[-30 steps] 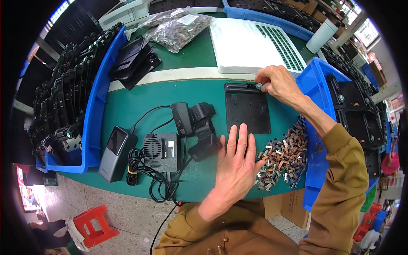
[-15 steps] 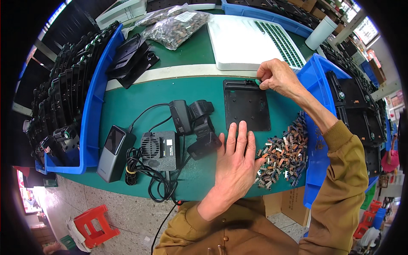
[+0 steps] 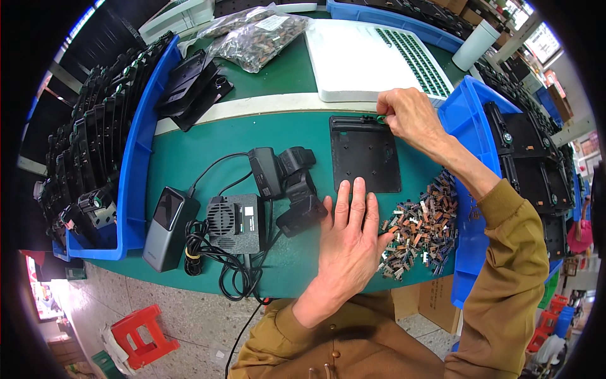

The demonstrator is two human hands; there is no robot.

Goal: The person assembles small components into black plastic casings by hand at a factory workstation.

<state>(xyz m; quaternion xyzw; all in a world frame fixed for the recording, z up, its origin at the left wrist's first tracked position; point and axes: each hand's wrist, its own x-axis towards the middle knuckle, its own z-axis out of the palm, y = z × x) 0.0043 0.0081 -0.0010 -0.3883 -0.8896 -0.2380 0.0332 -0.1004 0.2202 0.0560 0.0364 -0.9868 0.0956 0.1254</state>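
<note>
A flat black plastic panel (image 3: pixel 366 158) lies on the green mat, with a raised ridge along its far edge. My right hand (image 3: pixel 409 119) pinches a small green part (image 3: pixel 380 119) at the panel's far right corner; the fingers hide most of that part. My left hand (image 3: pixel 351 237) lies open and flat, its fingertips at the panel's near edge. Just right of it is a heap of small switch-like components (image 3: pixel 421 230) with brown, white and metal bits. To its left, close to the thumb, sits a black strapped device (image 3: pixel 302 215).
Blue bins of black panels stand at left (image 3: pixel 136 177) and right (image 3: pixel 467 120). A power bank (image 3: pixel 169 227), a vented grey box (image 3: pixel 237 224) and coiled cables occupy the left. Behind are a white tray (image 3: pixel 347 63) of green parts, a bag of components (image 3: pixel 259 41) and stacked black pieces (image 3: pixel 192 91).
My right hand has shifted very slightly left and its grip has turned a little at the panel's corner. My left hand stays flat in the same place.
</note>
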